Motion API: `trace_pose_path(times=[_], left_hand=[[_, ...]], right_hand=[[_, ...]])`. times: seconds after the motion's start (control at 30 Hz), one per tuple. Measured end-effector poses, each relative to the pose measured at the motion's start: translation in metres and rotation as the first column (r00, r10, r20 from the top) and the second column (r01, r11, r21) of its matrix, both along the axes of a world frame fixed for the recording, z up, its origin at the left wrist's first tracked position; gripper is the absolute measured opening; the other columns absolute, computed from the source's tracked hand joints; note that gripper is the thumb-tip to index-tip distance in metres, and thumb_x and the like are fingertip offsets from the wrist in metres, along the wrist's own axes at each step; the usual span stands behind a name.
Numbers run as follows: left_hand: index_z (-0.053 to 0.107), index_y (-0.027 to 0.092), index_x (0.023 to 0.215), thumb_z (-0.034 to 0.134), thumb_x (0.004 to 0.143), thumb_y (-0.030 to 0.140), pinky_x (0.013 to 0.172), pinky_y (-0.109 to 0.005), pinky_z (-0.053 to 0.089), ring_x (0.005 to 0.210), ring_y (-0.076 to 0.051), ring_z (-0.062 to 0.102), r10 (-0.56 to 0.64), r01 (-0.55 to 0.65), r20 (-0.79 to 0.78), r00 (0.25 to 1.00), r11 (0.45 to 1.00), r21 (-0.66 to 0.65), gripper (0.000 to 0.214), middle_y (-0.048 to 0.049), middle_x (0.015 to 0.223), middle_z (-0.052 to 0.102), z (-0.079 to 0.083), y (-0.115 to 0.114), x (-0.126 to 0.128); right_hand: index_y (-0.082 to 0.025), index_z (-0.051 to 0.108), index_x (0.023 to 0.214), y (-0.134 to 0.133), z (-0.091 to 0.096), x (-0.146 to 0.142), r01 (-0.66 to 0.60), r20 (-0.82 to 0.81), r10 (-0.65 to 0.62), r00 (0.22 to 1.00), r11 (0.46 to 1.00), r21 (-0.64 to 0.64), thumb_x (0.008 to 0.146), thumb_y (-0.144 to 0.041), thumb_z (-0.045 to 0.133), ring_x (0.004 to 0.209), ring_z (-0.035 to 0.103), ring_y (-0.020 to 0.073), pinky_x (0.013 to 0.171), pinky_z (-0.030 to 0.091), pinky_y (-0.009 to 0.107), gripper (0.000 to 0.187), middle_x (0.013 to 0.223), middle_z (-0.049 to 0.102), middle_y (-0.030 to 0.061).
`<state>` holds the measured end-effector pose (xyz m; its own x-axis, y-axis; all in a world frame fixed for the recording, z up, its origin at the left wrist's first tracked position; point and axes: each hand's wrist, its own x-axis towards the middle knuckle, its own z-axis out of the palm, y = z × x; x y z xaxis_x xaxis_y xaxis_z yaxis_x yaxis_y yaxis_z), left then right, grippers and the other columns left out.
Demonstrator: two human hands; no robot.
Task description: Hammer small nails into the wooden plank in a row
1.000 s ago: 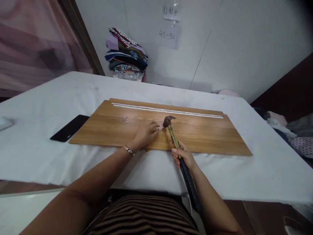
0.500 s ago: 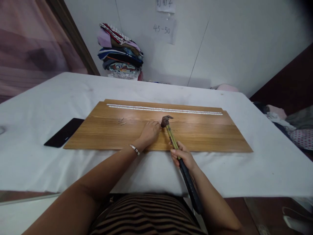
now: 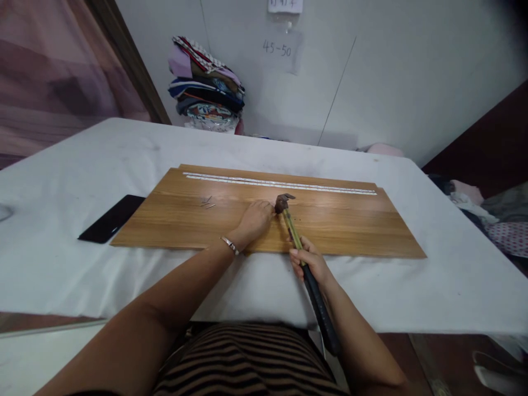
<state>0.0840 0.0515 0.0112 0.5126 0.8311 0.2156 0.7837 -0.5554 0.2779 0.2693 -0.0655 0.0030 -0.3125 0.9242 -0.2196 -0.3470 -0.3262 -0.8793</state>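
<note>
A long wooden board (image 3: pixel 338 225) lies on the white-covered table (image 3: pixel 61 242). My right hand (image 3: pixel 310 262) is closed round the handle of a claw hammer (image 3: pixel 289 220), whose rusty head rests low over the board's middle. My left hand (image 3: pixel 256 219) lies on the board just left of the hammer head, its fingertips pinched together beside it; what they hold is too small to make out. A few loose nails (image 3: pixel 207 203) lie on the board farther left. A white measuring strip (image 3: pixel 330 188) runs along the board's far edge.
A black phone (image 3: pixel 112 218) lies on the table left of the board. A pile of folded cloth (image 3: pixel 206 93) stands against the white wall at the back. More cloth (image 3: pixel 487 209) lies off the table's right side.
My left hand slid a little right, closer to the hammer head. The hammer and my right hand stay almost where they were. The camera view shifted slightly.
</note>
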Motion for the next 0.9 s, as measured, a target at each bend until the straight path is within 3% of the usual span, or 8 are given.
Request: trace_pose_path(times=[0.2, 0.43, 0.6, 0.9], left_hand=[[0.066, 0.015, 0.089, 0.044, 0.093, 0.017, 0.09, -0.04, 0.046, 0.095, -0.024, 0.061, -0.018, 0.018, -0.005, 1.0, 1.0, 0.002, 0.022, -0.0123, 0.095, 0.068, 0.0, -0.005, -0.003], [0.065, 0.018, 0.097, 0.051, 0.089, 0.019, 0.094, -0.04, 0.047, 0.101, -0.023, 0.06, -0.014, 0.017, 0.144, 0.989, 1.0, -0.019, 0.016, -0.0098, 0.102, 0.067, 0.0, -0.009, -0.005], [0.064, 0.018, 0.101, 0.057, 0.087, 0.024, 0.097, -0.043, 0.047, 0.107, -0.025, 0.057, 0.093, -0.1, 0.228, 0.969, 0.995, 0.021, 0.017, -0.0112, 0.111, 0.064, -0.005, -0.025, -0.019], [0.06, 0.017, 0.115, 0.058, 0.086, 0.026, 0.101, -0.044, 0.044, 0.115, -0.028, 0.056, 0.272, -0.282, 0.199, 0.941, 0.959, 0.022, 0.031, -0.0127, 0.121, 0.062, -0.02, -0.043, -0.042]], right_hand=[[-0.02, 0.048, 0.106, 0.002, -0.002, 0.001, -0.005, -0.001, 0.005, 1.0, 1.0, 0.005, 0.074, -0.037, 0.07, 0.028, 0.037, 0.0059, 0.025, 0.031, 0.017, 0.043, 0.051, 0.045, -0.0139], [-0.02, 0.049, 0.105, 0.001, -0.001, 0.001, 0.002, -0.008, -0.002, 1.0, 1.0, 0.019, 0.074, -0.036, 0.071, 0.028, 0.037, 0.0056, 0.025, 0.031, 0.017, 0.042, 0.05, 0.046, -0.0136], [-0.02, 0.049, 0.105, -0.001, 0.0, 0.001, -0.01, -0.017, 0.011, 1.0, 1.0, 0.021, 0.073, -0.036, 0.071, 0.028, 0.036, 0.0051, 0.025, 0.03, 0.017, 0.042, 0.051, 0.046, -0.0136], [-0.019, 0.05, 0.105, -0.006, 0.002, -0.002, -0.046, 0.0, 0.046, 0.999, 0.999, 0.019, 0.073, -0.035, 0.071, 0.028, 0.036, 0.0056, 0.025, 0.029, 0.017, 0.041, 0.052, 0.047, -0.0125]])
